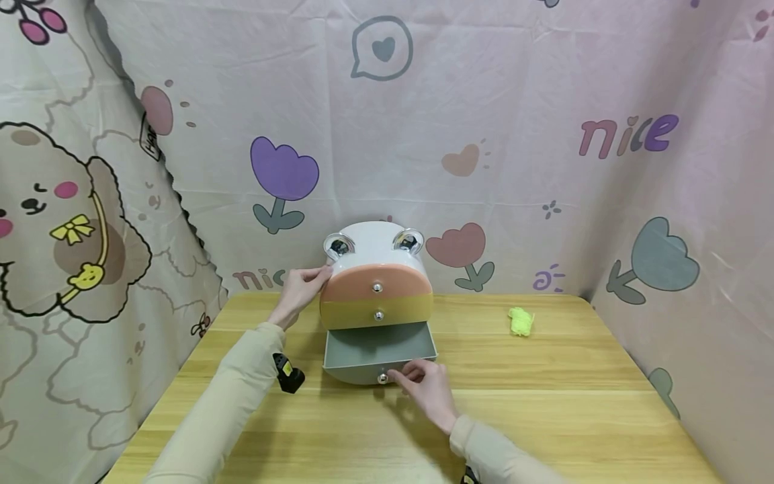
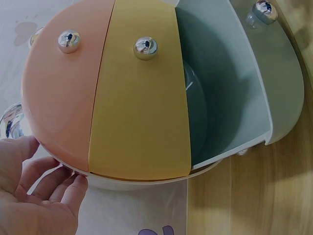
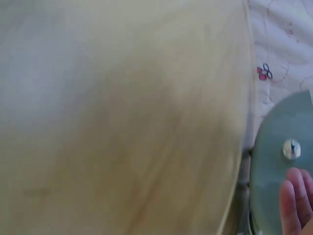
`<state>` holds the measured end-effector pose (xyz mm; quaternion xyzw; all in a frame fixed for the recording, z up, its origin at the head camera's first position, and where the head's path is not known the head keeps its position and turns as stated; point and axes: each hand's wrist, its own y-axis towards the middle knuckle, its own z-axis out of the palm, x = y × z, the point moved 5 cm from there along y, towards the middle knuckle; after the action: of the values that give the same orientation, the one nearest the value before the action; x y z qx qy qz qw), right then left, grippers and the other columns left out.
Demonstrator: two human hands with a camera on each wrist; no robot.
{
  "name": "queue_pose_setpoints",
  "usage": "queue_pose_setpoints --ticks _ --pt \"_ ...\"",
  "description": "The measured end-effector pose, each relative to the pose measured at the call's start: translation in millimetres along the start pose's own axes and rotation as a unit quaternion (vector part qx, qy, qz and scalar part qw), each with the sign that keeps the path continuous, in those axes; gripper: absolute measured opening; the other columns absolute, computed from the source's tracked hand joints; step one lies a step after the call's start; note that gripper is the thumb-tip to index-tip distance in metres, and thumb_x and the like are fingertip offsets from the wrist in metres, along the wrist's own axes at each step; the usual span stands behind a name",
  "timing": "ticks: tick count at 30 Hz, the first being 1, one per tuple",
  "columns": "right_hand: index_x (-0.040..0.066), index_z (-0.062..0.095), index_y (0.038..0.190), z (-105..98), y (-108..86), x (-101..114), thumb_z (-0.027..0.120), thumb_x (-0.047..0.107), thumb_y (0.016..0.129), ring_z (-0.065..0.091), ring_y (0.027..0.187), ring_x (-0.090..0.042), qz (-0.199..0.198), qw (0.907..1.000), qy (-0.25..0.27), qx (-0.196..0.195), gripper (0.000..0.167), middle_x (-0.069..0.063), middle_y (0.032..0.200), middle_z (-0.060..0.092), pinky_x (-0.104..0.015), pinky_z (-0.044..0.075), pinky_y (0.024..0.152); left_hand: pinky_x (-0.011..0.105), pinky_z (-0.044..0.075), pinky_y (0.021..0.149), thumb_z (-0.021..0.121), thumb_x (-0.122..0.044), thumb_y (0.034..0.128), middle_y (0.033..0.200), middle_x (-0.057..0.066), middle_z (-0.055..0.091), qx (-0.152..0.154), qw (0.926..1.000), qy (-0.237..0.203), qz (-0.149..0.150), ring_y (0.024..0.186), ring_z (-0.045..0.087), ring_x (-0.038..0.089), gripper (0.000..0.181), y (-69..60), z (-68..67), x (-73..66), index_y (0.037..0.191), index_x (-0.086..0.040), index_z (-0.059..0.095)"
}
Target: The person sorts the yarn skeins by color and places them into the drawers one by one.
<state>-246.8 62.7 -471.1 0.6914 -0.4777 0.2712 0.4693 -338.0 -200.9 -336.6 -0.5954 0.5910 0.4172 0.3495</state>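
Note:
A small drawer box [image 1: 377, 235] with a white shell and two shiny round eyes stands on the table. Its orange top drawer [image 2: 63, 103] and yellow middle drawer [image 2: 142, 107] are closed. The grey-green bottom drawer [image 1: 381, 343] is pulled out, and nothing shows inside it. My left hand [image 1: 300, 292] touches the box's left side, its thumb and fingertips [image 2: 78, 183] against the rim near the orange drawer. Beside the bottom drawer's silver knob [image 1: 383, 378] is my right hand [image 1: 429, 390]. In the right wrist view, its extended fingers [image 3: 295, 196] are just apart from the knob.
A neon-yellow bundle of yarn [image 1: 521, 322] lies on the right part of the wooden table [image 1: 544, 396]. Printed cloth [image 1: 514, 87] hangs behind the table and along its sides.

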Motion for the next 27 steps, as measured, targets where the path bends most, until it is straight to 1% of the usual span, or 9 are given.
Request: queue_pose_setpoints --ticks 5,8,10,14,18,20,22,24,27 --pt "0.01 0.069 0.07 -28.1 7.2 -4.7 0.083 0.019 0.082 0.053 0.05 0.003 -0.027 0.9953 -0.013 -0.092 0.021 -0.001 0.059 0.068 -0.017 0.049 0.049 0.049 0.04 0.118 0.056 -0.031 0.1034 0.146 0.02 0.054 0.0 1.0 0.002 0.007 0.143 0.046 0.036 0.047 -0.2 -0.6 -1.1 0.138 0.0 0.057" --pt "0.011 0.067 0.066 -47.5 12.7 -11.7 0.084 0.016 0.08 0.049 0.049 0.005 -0.045 0.9866 -0.018 -0.156 0.023 0.0 0.055 0.064 -0.015 0.045 0.047 0.049 0.039 0.118 0.056 -0.03 0.1033 0.146 0.02 0.054 -0.001 1.0 0.002 0.009 0.143 0.046 0.036 0.046 0.1 -0.9 -1.2 0.138 0.0 0.057" --pt "0.01 0.067 0.065 -61.3 17.1 -19.4 0.084 0.014 0.08 0.047 0.047 0.006 -0.042 0.9799 -0.022 -0.194 0.024 -0.002 0.054 0.064 -0.013 0.043 0.046 0.049 0.039 0.118 0.056 -0.031 0.1032 0.146 0.02 0.054 -0.001 1.0 0.002 0.008 0.143 0.046 0.036 0.046 0.2 -0.9 -1.3 0.138 0.0 0.057" --pt "0.008 0.07 0.07 -90.8 25.7 -42.3 0.083 0.018 0.081 0.048 0.047 0.007 0.018 0.9645 -0.046 -0.259 0.02 -0.002 0.056 0.065 -0.012 0.041 0.052 0.051 0.039 0.119 0.057 -0.034 0.1025 0.147 0.02 0.053 0.002 1.0 0.001 0.003 0.143 0.045 0.037 0.048 -1.0 -0.1 -1.0 0.138 -0.001 0.057" --pt "0.006 0.073 0.085 -123.1 34.1 -69.0 0.082 0.024 0.082 0.051 0.054 0.006 0.092 0.9448 -0.061 -0.308 0.02 -0.004 0.067 0.07 -0.01 0.039 0.058 0.051 0.041 0.117 0.058 -0.037 0.101 0.146 0.02 0.055 -0.006 1.0 0.003 0.001 0.141 0.048 0.038 0.049 -3.1 0.5 -2.0 0.136 -0.002 0.06" --pt "0.004 0.072 0.098 -138.5 38.4 -83.8 0.08 0.025 0.083 0.058 0.063 0.0 0.123 0.9358 -0.066 -0.324 0.027 -0.01 0.079 0.073 -0.008 0.039 0.061 0.05 0.041 0.117 0.058 -0.035 0.1012 0.146 0.019 0.056 -0.007 1.0 0.0 -0.002 0.141 0.048 0.037 0.048 -2.7 0.7 -1.7 0.136 -0.002 0.06" --pt "0.001 0.069 0.111 -151.7 41.7 -98.5 0.078 0.026 0.085 0.066 0.075 -0.012 0.154 0.9284 -0.073 -0.331 0.036 -0.016 0.095 0.073 -0.01 0.041 0.067 0.051 0.039 0.118 0.057 -0.034 0.102 0.147 0.02 0.054 0.001 1.0 -0.004 -0.003 0.143 0.046 0.037 0.048 -2.0 0.9 -0.7 0.138 -0.002 0.058" --pt "-0.003 0.064 0.12 -163.2 43.5 -111.9 0.076 0.025 0.086 0.069 0.089 -0.028 0.18 0.9217 -0.08 -0.334 0.045 -0.023 0.108 0.071 -0.019 0.045 0.076 0.051 0.039 0.119 0.057 -0.033 0.1025 0.148 0.02 0.053 0.002 1.0 -0.003 -0.004 0.143 0.045 0.037 0.048 -0.7 1.2 0.2 0.139 -0.001 0.057" --pt "-0.007 0.058 0.129 -175.9 44.5 -128.1 0.074 0.023 0.086 0.061 0.109 -0.043 0.217 0.9137 -0.088 -0.333 0.055 -0.029 0.121 0.064 -0.041 0.046 0.09 0.05 0.039 0.119 0.057 -0.033 0.1025 0.148 0.019 0.053 0.003 1.0 -0.001 -0.005 0.143 0.045 0.036 0.048 0.3 0.5 0.2 0.138 -0.001 0.058"
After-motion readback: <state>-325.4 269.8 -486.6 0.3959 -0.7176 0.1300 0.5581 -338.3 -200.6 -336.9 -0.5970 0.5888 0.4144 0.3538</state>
